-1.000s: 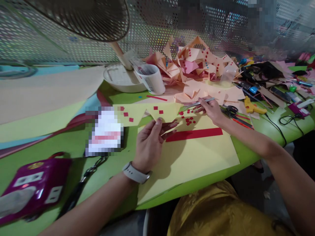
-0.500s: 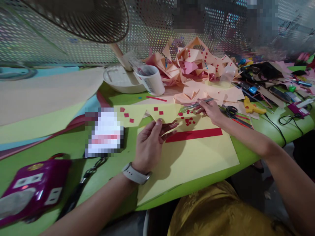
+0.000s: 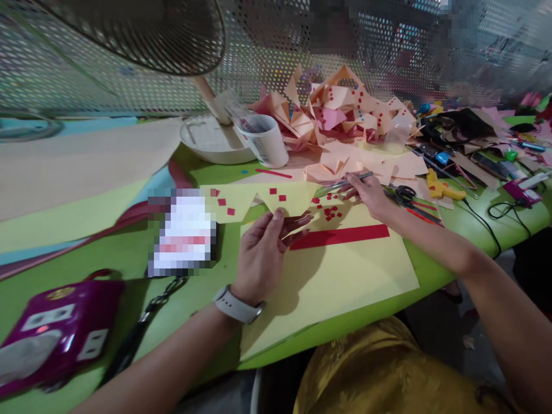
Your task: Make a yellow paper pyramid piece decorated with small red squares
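My left hand (image 3: 263, 253), a watch on its wrist, pinches the lower tip of a folded yellow paper triangle (image 3: 287, 198) with small red squares stuck on it. My right hand (image 3: 370, 192) grips metal tweezers (image 3: 342, 184) whose tips point left toward several loose red paper squares (image 3: 330, 211). Those squares lie on a large yellow sheet (image 3: 340, 276) above a long red paper strip (image 3: 340, 236). A second yellow triangle with red squares (image 3: 226, 201) lies to the left.
A pile of folded peach paper shapes (image 3: 345, 115) sits behind. A white cup (image 3: 267, 141) and a fan base (image 3: 213, 138) stand at the back. Scissors (image 3: 405, 194), a yellow glue gun (image 3: 444, 188) and cables lie right. A purple power strip (image 3: 56, 328) rests at the front left.
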A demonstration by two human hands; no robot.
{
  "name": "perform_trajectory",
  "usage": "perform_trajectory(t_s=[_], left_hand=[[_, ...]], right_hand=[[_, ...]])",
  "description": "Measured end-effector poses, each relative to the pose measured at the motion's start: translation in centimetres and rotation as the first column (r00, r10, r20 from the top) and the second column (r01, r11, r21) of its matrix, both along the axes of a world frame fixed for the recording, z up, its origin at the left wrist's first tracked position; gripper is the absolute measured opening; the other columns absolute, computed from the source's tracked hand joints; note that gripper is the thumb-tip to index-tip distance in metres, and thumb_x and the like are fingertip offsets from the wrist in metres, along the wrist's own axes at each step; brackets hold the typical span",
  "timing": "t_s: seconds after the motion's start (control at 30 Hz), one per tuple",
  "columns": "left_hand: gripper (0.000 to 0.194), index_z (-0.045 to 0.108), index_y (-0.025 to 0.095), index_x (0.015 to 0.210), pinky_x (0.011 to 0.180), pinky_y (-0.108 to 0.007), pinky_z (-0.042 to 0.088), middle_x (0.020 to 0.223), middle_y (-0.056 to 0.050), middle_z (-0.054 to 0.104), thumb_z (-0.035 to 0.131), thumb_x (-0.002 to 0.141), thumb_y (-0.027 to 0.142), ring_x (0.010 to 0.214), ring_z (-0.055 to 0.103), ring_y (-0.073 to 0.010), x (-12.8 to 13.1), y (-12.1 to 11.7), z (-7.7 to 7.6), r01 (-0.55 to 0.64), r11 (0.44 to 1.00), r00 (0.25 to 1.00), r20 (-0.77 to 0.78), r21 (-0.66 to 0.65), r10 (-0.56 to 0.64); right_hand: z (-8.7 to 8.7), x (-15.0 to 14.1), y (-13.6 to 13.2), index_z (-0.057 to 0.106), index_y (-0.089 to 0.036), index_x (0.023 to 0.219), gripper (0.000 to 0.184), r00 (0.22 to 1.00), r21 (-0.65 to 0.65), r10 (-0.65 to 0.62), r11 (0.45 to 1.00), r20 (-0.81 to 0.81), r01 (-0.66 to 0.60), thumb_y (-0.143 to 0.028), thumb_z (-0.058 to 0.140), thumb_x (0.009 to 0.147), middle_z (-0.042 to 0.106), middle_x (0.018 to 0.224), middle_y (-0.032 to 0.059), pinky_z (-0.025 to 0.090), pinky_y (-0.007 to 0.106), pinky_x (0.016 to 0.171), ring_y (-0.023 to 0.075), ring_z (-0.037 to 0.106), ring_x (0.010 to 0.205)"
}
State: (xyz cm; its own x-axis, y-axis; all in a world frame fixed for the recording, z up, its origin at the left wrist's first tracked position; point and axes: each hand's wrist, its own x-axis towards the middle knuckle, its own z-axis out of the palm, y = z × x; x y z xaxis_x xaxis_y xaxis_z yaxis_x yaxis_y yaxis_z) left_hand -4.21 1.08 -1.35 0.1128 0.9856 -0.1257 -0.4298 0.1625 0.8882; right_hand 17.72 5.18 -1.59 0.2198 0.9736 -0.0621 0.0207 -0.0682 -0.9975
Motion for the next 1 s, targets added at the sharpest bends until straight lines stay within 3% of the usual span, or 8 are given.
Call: perform_trajectory(t_s=[0.17,0.47,1.0], left_hand=[[0.032,0.065,0.018,0.077,0.08,-0.039,0.063,0.082,-0.005,0.078,0.083,0.069,0.043,0.091,0.076,-0.0277,-0.06,-0.02,0.0,0.014,1.0,1.0,-0.019,0.016,-0.014],[0.03,0.066,0.019,0.077,0.076,-0.038,0.064,0.082,-0.005,0.078,0.082,0.07,0.043,0.091,0.076,-0.0282,-0.05,-0.06,-0.01,0.002,1.0,1.0,-0.023,0.012,-0.002],[0.029,0.065,0.019,0.078,0.076,-0.037,0.063,0.083,-0.005,0.079,0.081,0.071,0.042,0.086,0.076,-0.0264,-0.06,-0.08,0.18,0.007,1.0,0.999,-0.04,0.017,-0.006]], right_hand=[[0.32,-0.17,-0.03,0.063,-0.014,0.09,0.023,1.0,-0.02,0.019,1.0,-0.006,-0.019,-0.036,0.059,0.094,0.071,0.069,0.0022,0.051,0.016,0.051,0.0079,0.064,0.054],[0.5,-0.47,-0.12,0.063,-0.015,0.085,0.018,1.0,-0.025,-0.002,1.0,-0.021,0.001,-0.03,0.059,0.095,0.069,0.067,0.0002,0.051,0.016,0.051,0.008,0.065,0.054],[0.58,-0.29,-0.32,0.065,-0.014,0.088,0.022,1.0,-0.02,0.023,1.0,0.018,-0.023,-0.034,0.058,0.095,0.072,0.07,0.0034,0.048,0.015,0.047,0.0077,0.064,0.053]])
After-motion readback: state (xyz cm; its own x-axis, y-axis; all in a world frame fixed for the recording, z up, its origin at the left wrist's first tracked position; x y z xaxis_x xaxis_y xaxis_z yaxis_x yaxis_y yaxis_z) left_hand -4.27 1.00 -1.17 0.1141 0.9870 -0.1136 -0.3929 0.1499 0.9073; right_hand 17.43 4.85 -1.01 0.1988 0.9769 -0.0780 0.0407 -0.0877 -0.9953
